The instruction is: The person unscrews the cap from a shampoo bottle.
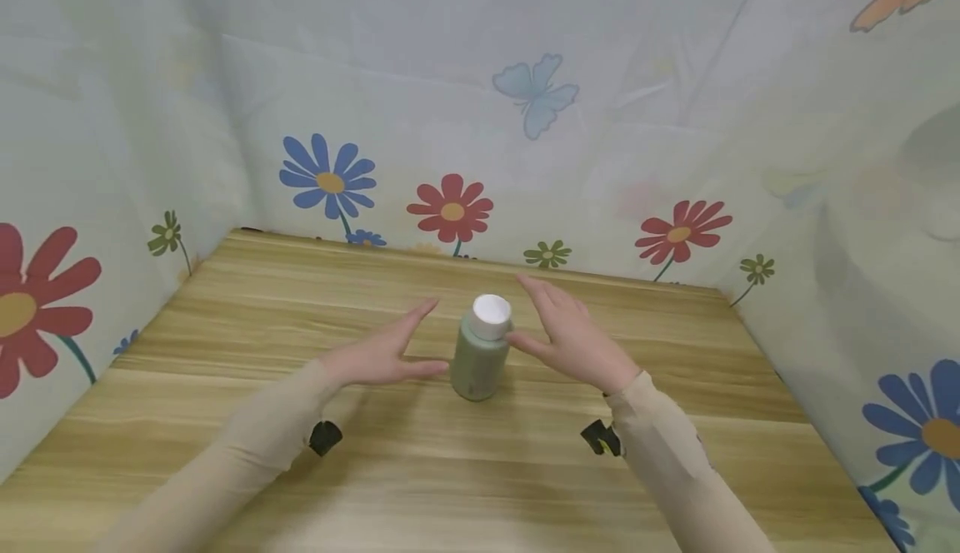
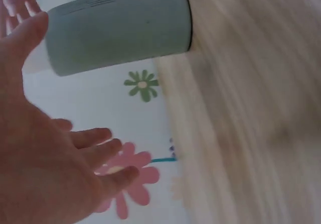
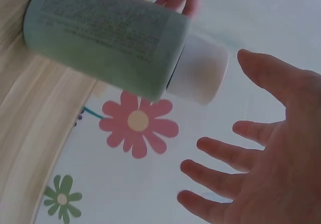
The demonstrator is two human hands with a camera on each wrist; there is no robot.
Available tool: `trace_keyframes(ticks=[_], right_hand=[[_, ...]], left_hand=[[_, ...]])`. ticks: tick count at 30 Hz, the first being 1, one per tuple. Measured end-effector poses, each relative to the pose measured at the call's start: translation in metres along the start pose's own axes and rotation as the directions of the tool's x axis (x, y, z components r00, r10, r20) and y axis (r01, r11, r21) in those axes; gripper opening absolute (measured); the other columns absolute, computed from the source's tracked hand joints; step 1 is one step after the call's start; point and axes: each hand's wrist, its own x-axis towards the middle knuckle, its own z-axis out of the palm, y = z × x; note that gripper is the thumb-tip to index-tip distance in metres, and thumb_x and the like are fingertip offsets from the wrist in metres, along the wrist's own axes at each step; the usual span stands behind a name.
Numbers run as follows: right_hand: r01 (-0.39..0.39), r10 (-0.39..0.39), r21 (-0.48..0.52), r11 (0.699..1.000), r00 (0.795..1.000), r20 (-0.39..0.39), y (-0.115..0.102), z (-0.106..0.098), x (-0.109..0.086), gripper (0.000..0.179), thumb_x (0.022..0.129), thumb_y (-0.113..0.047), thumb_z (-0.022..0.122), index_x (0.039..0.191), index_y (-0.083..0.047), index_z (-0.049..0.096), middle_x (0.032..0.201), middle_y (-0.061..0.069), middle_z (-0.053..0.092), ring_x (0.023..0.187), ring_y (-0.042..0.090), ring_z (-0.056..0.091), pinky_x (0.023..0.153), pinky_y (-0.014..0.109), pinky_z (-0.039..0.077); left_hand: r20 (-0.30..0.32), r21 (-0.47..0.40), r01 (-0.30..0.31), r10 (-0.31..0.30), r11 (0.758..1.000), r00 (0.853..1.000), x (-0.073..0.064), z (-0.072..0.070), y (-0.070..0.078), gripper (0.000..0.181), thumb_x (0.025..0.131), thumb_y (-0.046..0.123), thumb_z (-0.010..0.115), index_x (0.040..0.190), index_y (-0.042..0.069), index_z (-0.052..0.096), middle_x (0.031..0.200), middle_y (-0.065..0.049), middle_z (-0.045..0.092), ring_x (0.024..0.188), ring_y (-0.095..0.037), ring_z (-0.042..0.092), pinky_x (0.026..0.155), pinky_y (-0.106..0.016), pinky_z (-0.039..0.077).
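A green bottle (image 1: 478, 363) with a white cap (image 1: 492, 310) stands upright on the wooden table. Left of it is my left hand (image 1: 384, 353), fingers spread and thumb pointing toward the bottle's body. On the other side, level with the cap, my right hand (image 1: 573, 335) has its fingers extended. In the right wrist view a gap shows between the right thumb and the cap (image 3: 199, 69), and printed text covers the bottle's label (image 3: 105, 28). Neither hand holds anything. Whether the left thumb touches the bottle (image 2: 120, 28), I cannot tell.
The wood-grain table (image 1: 420, 486) reaches back to a pale cloth (image 1: 420, 62) printed with flowers and butterflies, which surrounds it at the back and both sides. A dark strap piece (image 1: 326, 437) shows by the left wrist, another dark piece (image 1: 602, 437) by the right.
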Motion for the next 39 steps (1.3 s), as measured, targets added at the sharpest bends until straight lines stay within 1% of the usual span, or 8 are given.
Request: trace_keyframes(ticks=[7,11,14,20,25,32,36,39], right_hand=[[0.024,-0.027,0.059,0.998,0.998,0.054,-0.016,0.009,0.02,0.078,0.092,-0.034,0.065,0.153,-0.011,0.022,0.154,0.016,0.036,0.137,0.034,0.043,0.109,0.052,0.04],[0.026,-0.029,0.062,0.998,0.998,0.057,-0.021,0.018,0.027,0.075,0.092,-0.03,0.066,0.152,-0.01,0.025,0.144,0.017,0.046,0.12,0.029,0.056,0.1,0.046,0.05],[0.038,-0.039,0.034,0.999,0.999,0.037,-0.024,0.023,0.031,0.071,0.091,-0.027,0.068,0.15,-0.009,0.031,0.138,0.017,0.051,0.112,0.027,0.059,0.094,0.044,0.053],[0.094,-0.096,-0.045,0.995,0.995,-0.034,-0.029,0.03,0.038,0.052,0.088,-0.018,0.07,0.134,-0.003,0.051,0.125,0.016,0.06,0.103,0.028,0.062,0.087,0.041,0.056],[0.089,-0.091,-0.054,0.995,0.995,-0.051,-0.032,0.031,0.041,0.045,0.086,-0.013,0.072,0.126,-0.002,0.057,0.119,0.015,0.062,0.099,0.027,0.064,0.085,0.04,0.056],[0.062,-0.063,-0.025,0.998,0.998,-0.023,-0.034,0.028,0.04,0.043,0.086,-0.012,0.072,0.125,-0.002,0.058,0.12,0.014,0.062,0.098,0.027,0.063,0.085,0.04,0.057],[0.082,-0.081,0.016,0.996,0.994,-0.077,-0.034,0.021,0.037,0.041,0.085,-0.01,0.071,0.124,-0.001,0.058,0.121,0.017,0.061,0.1,0.029,0.063,0.085,0.042,0.056],[0.098,-0.09,0.047,0.994,0.984,-0.154,-0.033,0.014,0.032,0.039,0.086,-0.011,0.071,0.122,-0.002,0.059,0.121,0.017,0.062,0.101,0.03,0.063,0.085,0.044,0.056]], left_hand=[[0.019,-0.215,-0.016,0.021,0.977,1.0,0.022,0.018,-0.004,0.115,0.075,0.048,0.079,0.156,0.018,0.003,0.162,-0.015,0.02,0.148,-0.036,0.022,0.113,-0.063,0.028],[0.086,-0.335,0.003,0.028,0.942,0.996,0.034,0.032,-0.001,0.112,0.076,0.04,0.081,0.155,0.022,0.004,0.161,-0.012,0.023,0.149,-0.032,0.022,0.116,-0.061,0.024],[0.128,-0.405,0.017,0.038,0.914,0.991,0.043,0.043,0.001,0.106,0.077,0.035,0.081,0.154,0.022,0.008,0.157,-0.008,0.029,0.145,-0.029,0.029,0.116,-0.057,0.027],[0.05,-0.48,-0.01,0.038,0.877,0.998,0.055,0.057,0.004,0.092,0.078,0.023,0.081,0.147,0.016,0.021,0.14,-0.009,0.045,0.126,-0.026,0.047,0.106,-0.046,0.041],[0.001,-0.473,-0.051,0.059,0.88,0.998,0.059,0.061,0.005,0.085,0.077,0.021,0.081,0.143,0.015,0.028,0.134,-0.009,0.05,0.118,-0.025,0.051,0.101,-0.043,0.044],[-0.043,-0.419,-0.036,0.02,0.907,0.999,0.057,0.062,0.005,0.086,0.074,0.028,0.084,0.142,0.015,0.033,0.131,-0.008,0.054,0.115,-0.024,0.055,0.099,-0.043,0.046],[-0.079,-0.349,-0.038,0.011,0.936,0.997,0.054,0.048,0.014,0.086,0.071,0.029,0.085,0.141,0.015,0.038,0.129,-0.007,0.057,0.113,-0.023,0.057,0.097,-0.043,0.048],[-0.112,-0.227,-0.048,0.023,0.973,0.993,0.053,0.031,0.027,0.086,0.069,0.032,0.086,0.141,0.018,0.04,0.128,-0.006,0.059,0.111,-0.024,0.058,0.094,-0.043,0.05]])
